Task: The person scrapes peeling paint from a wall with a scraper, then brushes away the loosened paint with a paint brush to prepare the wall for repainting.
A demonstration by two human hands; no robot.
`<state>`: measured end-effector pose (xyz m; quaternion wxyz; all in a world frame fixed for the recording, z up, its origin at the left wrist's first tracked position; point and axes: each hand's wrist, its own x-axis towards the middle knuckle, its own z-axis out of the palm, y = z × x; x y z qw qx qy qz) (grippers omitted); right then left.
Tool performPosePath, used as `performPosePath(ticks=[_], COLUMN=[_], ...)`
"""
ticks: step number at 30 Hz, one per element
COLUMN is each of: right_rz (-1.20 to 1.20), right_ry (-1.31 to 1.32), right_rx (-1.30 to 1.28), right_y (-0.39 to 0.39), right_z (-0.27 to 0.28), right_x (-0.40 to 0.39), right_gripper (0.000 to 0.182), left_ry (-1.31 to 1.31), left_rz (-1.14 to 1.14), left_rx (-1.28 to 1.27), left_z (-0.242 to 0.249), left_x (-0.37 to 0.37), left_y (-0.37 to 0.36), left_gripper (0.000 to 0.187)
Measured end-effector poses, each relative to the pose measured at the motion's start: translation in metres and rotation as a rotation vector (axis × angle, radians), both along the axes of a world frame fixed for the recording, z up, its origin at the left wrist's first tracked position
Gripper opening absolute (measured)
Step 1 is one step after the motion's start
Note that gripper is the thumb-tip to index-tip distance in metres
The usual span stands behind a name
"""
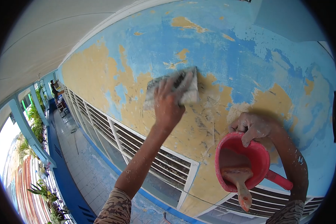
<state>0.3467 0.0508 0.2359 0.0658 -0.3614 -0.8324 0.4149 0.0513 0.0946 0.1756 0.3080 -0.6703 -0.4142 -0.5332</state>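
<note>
My left hand [170,102] presses a flat grey-and-white sheet [192,89], perhaps paper or cloth, against the wall; hand and sheet are slightly blurred. Patches of blue and tan paint [138,106] cover the wall around it. At the lower right, my right hand [254,127] grips the rim of a red dipper [263,158], thumb over the edge, its handle pointing right. Inside the dipper is a greyish substance, and a paintbrush [243,192] leans there with its handle hanging over the near rim.
Slatted windows [119,138] run along the wall below my hands. On the left, a tiled walkway [84,164] leads to a distant person [54,89] at the same wall, with items on the floor nearby. Columns [26,123] and plants [37,128] line the far side.
</note>
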Motion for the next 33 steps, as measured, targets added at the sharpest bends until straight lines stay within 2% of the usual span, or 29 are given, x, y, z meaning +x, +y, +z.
performPosePath(ticks=[1, 3, 5, 6, 9, 11, 16, 18, 20, 22, 24, 27, 30, 31, 33], right_rz=[-0.005, 0.040, 0.029, 0.023, 0.029, 0.036, 0.006, 0.021, 0.005, -0.008, -0.010, -0.010, 0.003, 0.002, 0.024], right_ry=[0.001, 0.044, 0.017, -0.010, 0.033, 0.036, 0.003, 0.044, 0.040, 0.043, 0.035, 0.016, 0.018, 0.025, 0.044], right_rx=[0.000, -0.001, 0.016, 0.021, 0.029, 0.027, -0.007, 0.008, -0.007, -0.011, 0.009, 0.027, 0.001, 0.009, 0.005], right_y=[0.000, 0.004, 0.004, 0.004, 0.002, 0.004, 0.004, 0.007, 0.003, 0.001, 0.002, 0.003, 0.004, 0.003, 0.001], right_z=[-0.002, -0.004, -0.001, 0.000, -0.002, -0.003, -0.002, -0.006, -0.004, -0.002, -0.003, -0.003, -0.003, -0.004, -0.002], right_x=[0.002, 0.003, 0.002, 0.001, 0.001, 0.002, 0.000, 0.003, 0.001, 0.000, 0.000, 0.001, 0.002, 0.001, -0.001], right_gripper=[0.010, 0.010, 0.010, 0.011, 0.012, 0.012, 0.011, 0.011, 0.011, 0.010, 0.011, 0.011, 0.012, 0.012, 0.011], left_ry=[-0.004, 0.015, -0.004, -0.084, -0.096, 0.045, 0.015, -0.018, -0.024, 0.084, 0.055, -0.046, 0.058, 0.079, 0.068], left_rz=[-0.074, -0.057, 0.024, -0.047, 0.018, -0.024, -0.107, 0.055, 0.026, -0.038, -0.073, 0.006, 0.008, -0.060, -0.049], left_rx=[-0.016, 0.028, 0.110, 0.096, 0.054, -0.007, 0.016, 0.027, 0.034, 0.070, 0.093, 0.051, 0.046, -0.085, -0.001], left_z=[-0.012, -0.003, 0.023, 0.044, 0.028, -0.002, 0.025, 0.024, 0.008, 0.001, 0.024, 0.050, 0.008, 0.003, 0.020], left_x=[0.008, 0.002, -0.010, -0.007, 0.008, 0.017, 0.003, 0.010, 0.017, 0.018, 0.011, 0.013, 0.024, 0.025, 0.017], left_y=[-0.001, 0.009, 0.023, 0.017, 0.010, -0.006, 0.003, 0.004, 0.001, -0.002, 0.010, 0.014, -0.005, -0.012, 0.002], left_gripper=[0.092, 0.091, 0.090, 0.091, 0.092, 0.094, 0.093, 0.093, 0.090, 0.090, 0.089, 0.095, 0.094, 0.092, 0.092])
